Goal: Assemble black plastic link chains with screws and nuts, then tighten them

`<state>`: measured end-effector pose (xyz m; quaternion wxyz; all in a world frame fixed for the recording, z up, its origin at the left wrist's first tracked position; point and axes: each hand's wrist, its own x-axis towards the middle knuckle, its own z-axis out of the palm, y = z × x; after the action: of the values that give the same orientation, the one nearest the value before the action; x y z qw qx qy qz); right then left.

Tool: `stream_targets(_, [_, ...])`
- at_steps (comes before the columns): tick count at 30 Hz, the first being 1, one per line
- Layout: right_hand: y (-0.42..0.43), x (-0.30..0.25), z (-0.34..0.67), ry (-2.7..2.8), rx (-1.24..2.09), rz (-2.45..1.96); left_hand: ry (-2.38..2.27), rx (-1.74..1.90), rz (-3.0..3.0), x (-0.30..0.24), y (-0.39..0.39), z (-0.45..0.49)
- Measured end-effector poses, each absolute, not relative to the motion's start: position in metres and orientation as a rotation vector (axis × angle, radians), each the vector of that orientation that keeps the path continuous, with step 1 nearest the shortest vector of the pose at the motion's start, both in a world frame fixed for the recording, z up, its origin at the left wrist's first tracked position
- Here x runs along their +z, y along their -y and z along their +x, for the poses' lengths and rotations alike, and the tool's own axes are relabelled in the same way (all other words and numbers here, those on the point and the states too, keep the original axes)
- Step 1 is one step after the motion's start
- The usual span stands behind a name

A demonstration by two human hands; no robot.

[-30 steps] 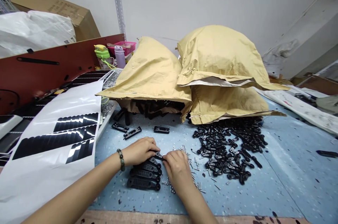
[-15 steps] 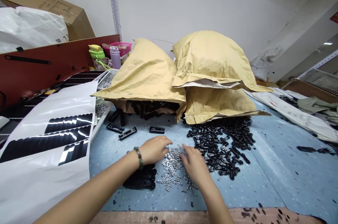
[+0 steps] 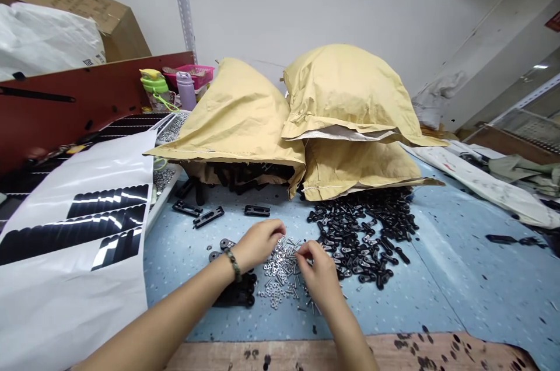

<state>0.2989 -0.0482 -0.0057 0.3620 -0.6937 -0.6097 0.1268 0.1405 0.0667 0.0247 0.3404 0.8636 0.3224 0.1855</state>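
My left hand (image 3: pixel 258 241) hovers with curled fingers over a scatter of small silver screws and nuts (image 3: pixel 280 275) on the blue table top. My right hand (image 3: pixel 317 269) is beside it, thumb and fingers pinched at the top of the same scatter; what it pinches is too small to name. Under my left wrist lies a row of flat black plastic plates (image 3: pixel 234 295). A heap of small black plastic links (image 3: pixel 363 237) spreads just right of my right hand.
Three stuffed tan paper sacks (image 3: pixel 350 97) stand behind the heap, one spilling black parts. Loose black plates (image 3: pixel 209 216) lie in front of it. A white sheet with black strips (image 3: pixel 79 231) covers the left. Bottles (image 3: pixel 153 88), a pink basket and a cardboard box stand at the back left.
Both hands have left the row of black plates and moved right to the silver screws and nuts. My right hand's fingers have closed into a pinch. The camera has shifted right.
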Motion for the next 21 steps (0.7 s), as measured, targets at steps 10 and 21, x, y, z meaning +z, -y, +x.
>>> stream_targets(10, [0.012,0.001,0.233,1.659,0.534,-1.537,-1.005,0.670,2.261,0.015,-0.039,0.049])
stream_targets(21, [0.007,-0.007,0.214,1.979,0.313,-1.564,-1.066,0.663,2.477,-0.003,-0.024,0.047])
